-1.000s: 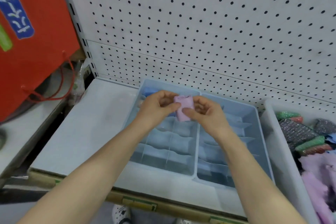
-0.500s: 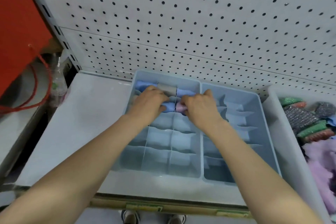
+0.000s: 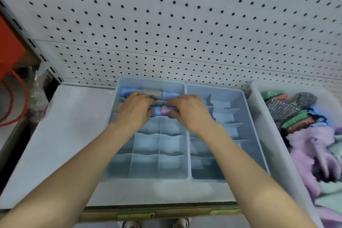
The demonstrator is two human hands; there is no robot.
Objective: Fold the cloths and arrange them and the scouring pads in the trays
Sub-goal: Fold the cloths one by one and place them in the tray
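A light blue divided tray [image 3: 148, 177] lies on the shelf, with a second one [image 3: 218, 89] to its right. The left tray's back row holds a blue cloth [image 3: 127, 91], a grey scouring pad [image 3: 152, 93] and another blue cloth [image 3: 170, 95]. In the second row, my right hand [image 3: 188, 112] grips a rolled purple cloth [image 3: 166, 110] down in the right compartment. My left hand [image 3: 134, 112] curls its fingers on a rolled blue cloth [image 3: 157, 111] in the middle compartment beside it. The two hands nearly touch.
A white bin [image 3: 266, 126] on the right holds loose scouring pads [image 3: 283, 109] and purple cloths [image 3: 311, 146]. Pegboard [image 3: 185, 24] rises right behind the trays. A plastic bottle [image 3: 38, 98] and a red bag [image 3: 9, 50] are at the left. The shelf's front edge runs below my forearms.
Both hands have brought the rolled purple cloth down from above the tray into a second-row compartment. The camera has tilted and moved closer.
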